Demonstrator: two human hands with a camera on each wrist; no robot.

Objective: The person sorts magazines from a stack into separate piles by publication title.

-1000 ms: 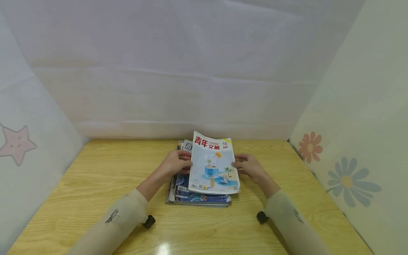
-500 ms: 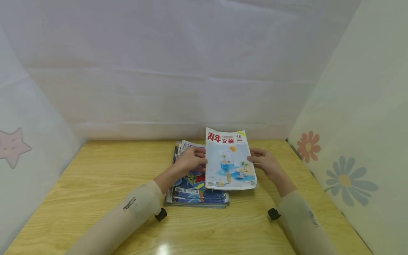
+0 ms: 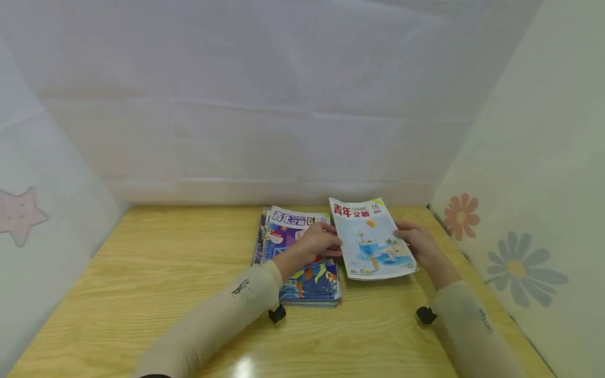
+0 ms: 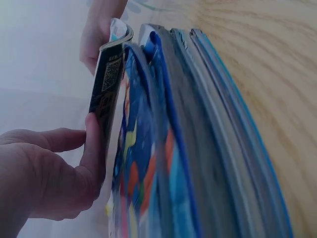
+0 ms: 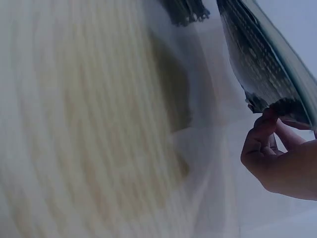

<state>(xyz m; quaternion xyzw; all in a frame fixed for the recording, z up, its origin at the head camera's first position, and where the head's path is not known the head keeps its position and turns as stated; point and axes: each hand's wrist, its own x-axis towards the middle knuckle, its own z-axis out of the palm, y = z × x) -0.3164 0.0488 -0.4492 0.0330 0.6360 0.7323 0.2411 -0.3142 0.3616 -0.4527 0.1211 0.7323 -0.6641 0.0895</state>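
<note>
Blue-and-white, the magazine (image 3: 371,241) is held above the wooden surface (image 3: 165,252), at about three o'clock from the magazine stack (image 3: 309,283). The left hand (image 3: 315,243), over that stack, pinches the held magazine's nine o'clock edge; the right hand (image 3: 419,241) grips its opposite edge. Toward the scene's nine o'clock is a pink star (image 3: 21,216).
</note>
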